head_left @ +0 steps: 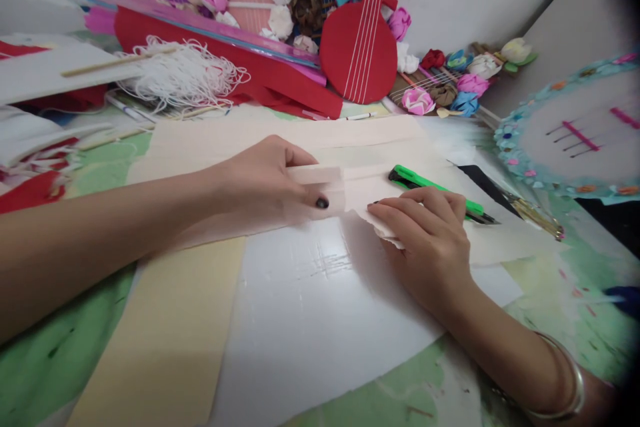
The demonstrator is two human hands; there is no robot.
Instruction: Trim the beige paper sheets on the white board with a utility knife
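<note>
My left hand [265,177] is closed on a folded strip of cream crepe paper [330,177], with the thumb pressed on its near side. My right hand [430,240] pinches the ragged right part of the cream paper, its fingers curled and partly hiding it. Just behind the right hand lies a green utility knife [425,183], resting on cream paper. A larger cream sheet [280,137] spreads out beneath and behind both hands. Under it are a white board [300,327] with scored lines and a pale yellow sheet [170,333].
White string [185,77] lies tangled at the back left beside red material [300,87]. A red lute-shaped craft piece [357,47] leans against the wall among paper flowers. On the right are scissors [535,213] and a blue-edged oval piece [575,127].
</note>
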